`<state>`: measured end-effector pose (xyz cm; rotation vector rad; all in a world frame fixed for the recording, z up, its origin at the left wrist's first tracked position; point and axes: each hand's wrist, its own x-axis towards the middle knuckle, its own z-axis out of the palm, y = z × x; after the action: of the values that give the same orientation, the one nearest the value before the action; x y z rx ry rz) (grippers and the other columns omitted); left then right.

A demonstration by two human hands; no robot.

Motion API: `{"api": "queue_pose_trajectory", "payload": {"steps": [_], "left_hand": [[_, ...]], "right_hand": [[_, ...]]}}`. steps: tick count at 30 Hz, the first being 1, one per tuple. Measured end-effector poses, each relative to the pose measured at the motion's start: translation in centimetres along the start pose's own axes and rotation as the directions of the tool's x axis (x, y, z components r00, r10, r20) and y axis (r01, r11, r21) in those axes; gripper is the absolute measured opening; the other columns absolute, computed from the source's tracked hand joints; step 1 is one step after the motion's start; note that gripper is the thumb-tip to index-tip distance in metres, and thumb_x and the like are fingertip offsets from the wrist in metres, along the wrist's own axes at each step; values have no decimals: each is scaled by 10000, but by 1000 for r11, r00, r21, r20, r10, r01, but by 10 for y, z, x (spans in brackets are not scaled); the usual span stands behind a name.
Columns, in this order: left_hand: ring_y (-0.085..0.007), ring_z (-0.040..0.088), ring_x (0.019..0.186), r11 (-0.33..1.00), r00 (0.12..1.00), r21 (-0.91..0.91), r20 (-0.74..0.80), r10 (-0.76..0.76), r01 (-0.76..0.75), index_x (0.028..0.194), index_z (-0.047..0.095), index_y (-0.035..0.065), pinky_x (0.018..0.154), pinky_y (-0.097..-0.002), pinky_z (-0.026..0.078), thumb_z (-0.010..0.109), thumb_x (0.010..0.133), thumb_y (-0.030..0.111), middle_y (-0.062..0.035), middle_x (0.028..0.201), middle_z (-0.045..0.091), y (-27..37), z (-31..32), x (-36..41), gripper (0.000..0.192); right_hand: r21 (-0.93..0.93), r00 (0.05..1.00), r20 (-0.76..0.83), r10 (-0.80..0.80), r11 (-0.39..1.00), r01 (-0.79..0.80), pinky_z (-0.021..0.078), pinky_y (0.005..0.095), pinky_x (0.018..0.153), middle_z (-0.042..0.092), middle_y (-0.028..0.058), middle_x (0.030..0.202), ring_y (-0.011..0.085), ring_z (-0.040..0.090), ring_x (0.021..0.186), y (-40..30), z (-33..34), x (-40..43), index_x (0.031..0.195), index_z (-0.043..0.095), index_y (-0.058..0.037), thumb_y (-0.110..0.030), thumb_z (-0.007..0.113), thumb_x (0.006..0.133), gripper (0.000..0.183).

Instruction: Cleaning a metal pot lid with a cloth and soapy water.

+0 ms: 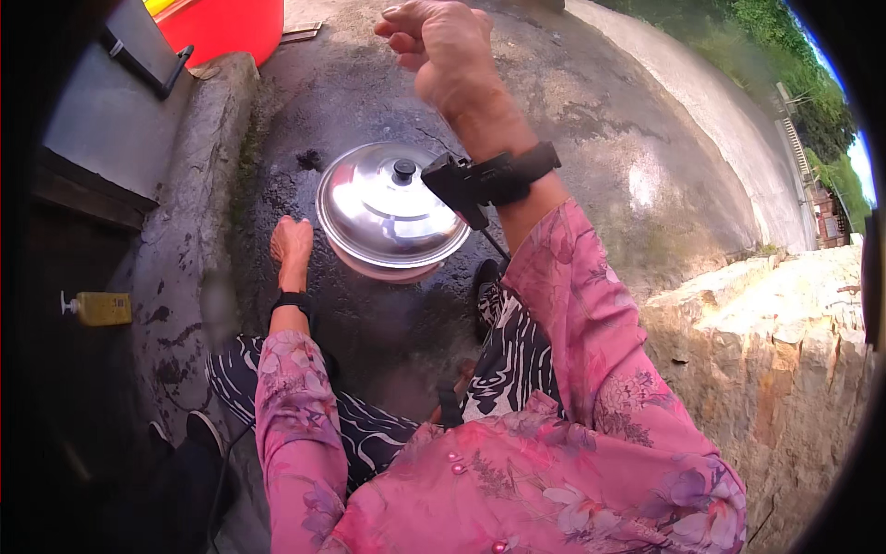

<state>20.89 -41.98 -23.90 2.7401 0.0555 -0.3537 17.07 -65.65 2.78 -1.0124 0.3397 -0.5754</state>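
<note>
A shiny metal lid (387,215) with a black knob (404,169) covers a round pot or basin (387,271) on the wet concrete ground in front of me. Just left of the lid, apart from it, my left hand (291,242) is curled into a fist with nothing visible in it. My right hand (446,45) is raised above and beyond the lid, partly cut off by the top edge. Its fingers are curled in, and I see nothing in them. A black strap with a device (484,181) circles my right wrist; another dark band (289,300) is on the left.
A yellow pump bottle (104,309) stands left, past a low concrete ledge (183,277). Dark shoes (204,433) show at lower left. A large red tub (228,31) is at the upper left. Rough stone (768,360) rises on my right.
</note>
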Motion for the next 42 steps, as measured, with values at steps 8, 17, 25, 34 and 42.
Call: {"api": "queue_pose_trajectory", "payload": {"steps": [8, 17, 25, 34, 42], "left_hand": [[-305, 401, 1232, 723, 742, 302, -68, 667, -622, 1300, 417, 45, 930, -481, 371, 481, 811, 153, -159, 1356, 416, 32, 60, -9, 505], [-416, 410, 1216, 790, 783, 15, -128, 609, -613, 1271, 397, -88, 1065, -415, 307, 489, 671, -69, -273, 1329, 407, -35, 70, -14, 608], [-443, 413, 1179, 705, 658, 74, -302, 689, -705, 1205, 470, -87, 1025, -471, 339, 506, 638, -47, -264, 1275, 449, -21, 74, -61, 569], [-382, 479, 1108, 892, 855, -55, -318, 410, -449, 1208, 518, -3, 951, -430, 404, 520, 642, 8, -206, 1270, 486, -21, 92, -116, 566], [-312, 533, 1141, 323, 961, -926, 248, 126, 196, 1208, 494, -95, 938, -424, 395, 328, 929, 564, -233, 1172, 581, 15, 12, -96, 734]], "right_hand": [[-956, 935, 255, 245, 213, 204, 393, 434, 939, 581, 137, 1204, 359, 502, 1139, 156, -134, -20, 1138, 620, -182, -447, 613, 773, 451], [-877, 874, 479, -88, 3, 481, 405, 393, 881, 590, 144, 1073, 343, 526, 956, 221, -140, 7, 1103, 584, -86, -414, 637, 735, 496], [-726, 729, 624, 281, -135, 674, 488, 416, 681, 645, 195, 822, 363, 612, 810, 235, -96, 22, 714, 677, -21, -155, 541, 692, 193], [-829, 811, 536, 232, -33, 558, 492, 449, 724, 570, 210, 931, 369, 572, 841, 227, -121, -49, 858, 632, 1, -165, 590, 675, 251], [-860, 849, 417, 325, -159, 484, 449, 458, 778, 527, 161, 1053, 346, 519, 939, 210, -136, -40, 1114, 580, -152, -303, 601, 734, 410]]}}
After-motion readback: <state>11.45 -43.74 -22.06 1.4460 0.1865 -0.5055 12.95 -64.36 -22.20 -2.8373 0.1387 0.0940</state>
